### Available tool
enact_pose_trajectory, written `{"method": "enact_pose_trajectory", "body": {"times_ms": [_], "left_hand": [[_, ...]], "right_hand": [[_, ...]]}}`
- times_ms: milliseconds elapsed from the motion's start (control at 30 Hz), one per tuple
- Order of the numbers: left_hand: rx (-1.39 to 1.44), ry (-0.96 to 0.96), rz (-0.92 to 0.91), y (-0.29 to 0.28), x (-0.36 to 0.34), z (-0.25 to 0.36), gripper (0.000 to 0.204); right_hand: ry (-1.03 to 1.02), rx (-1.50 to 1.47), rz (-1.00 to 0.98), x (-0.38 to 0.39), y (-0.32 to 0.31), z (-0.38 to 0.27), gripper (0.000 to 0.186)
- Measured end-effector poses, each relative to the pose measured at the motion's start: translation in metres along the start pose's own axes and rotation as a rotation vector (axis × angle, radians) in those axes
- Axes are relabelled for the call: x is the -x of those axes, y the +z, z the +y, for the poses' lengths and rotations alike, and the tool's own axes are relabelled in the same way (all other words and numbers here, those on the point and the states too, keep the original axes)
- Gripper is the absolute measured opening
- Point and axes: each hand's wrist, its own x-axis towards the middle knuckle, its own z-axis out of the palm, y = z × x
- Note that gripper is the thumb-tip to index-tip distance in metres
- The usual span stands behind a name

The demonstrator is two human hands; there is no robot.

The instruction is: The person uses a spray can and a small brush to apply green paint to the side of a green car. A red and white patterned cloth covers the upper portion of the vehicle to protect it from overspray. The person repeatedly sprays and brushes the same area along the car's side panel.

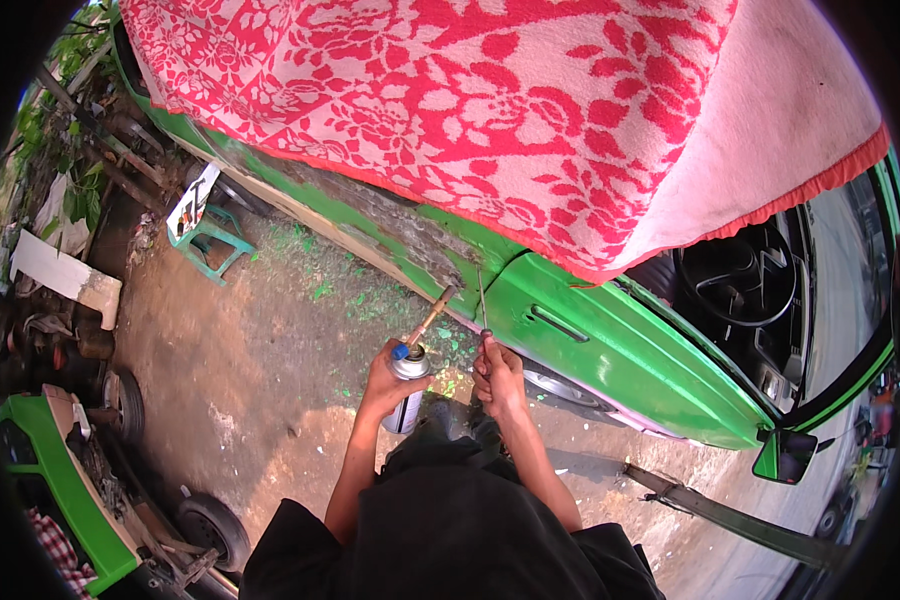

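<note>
My left hand (381,384) is wrapped round a gas torch (409,366), a canister with a brass nozzle and a blue knob. Its nozzle tip points at the side of a green car (595,348), close to a patch (395,214) stripped of paint. I cannot make out a flame. In my right hand (500,380) is a screwdriver (483,300) with a long thin shaft. Its tip reaches up to the green panel near the edge of the stripped patch; whether it touches is hard to tell.
A pink and red floral blanket (450,110) drapes over the car. Left of me stands a small green stool (215,245) with items on it. Loose wheels (213,530) and another green vehicle part (80,490) lie at the lower left. Green paint flakes (320,290) litter the ground.
</note>
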Motion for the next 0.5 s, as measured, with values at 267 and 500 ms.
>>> {"method": "enact_pose_trajectory", "body": {"times_ms": [267,500], "left_hand": [[0.003,-0.008,-0.024,-0.021,-0.019,0.004,0.047],[0.010,-0.045,-0.035,-0.020,-0.022,0.020,0.046]], "right_hand": [[0.067,-0.072,-0.027,0.001,-0.001,-0.007,0.028],[-0.617,1.061,0.125,-0.060,-0.004,-0.003,0.032]]}}
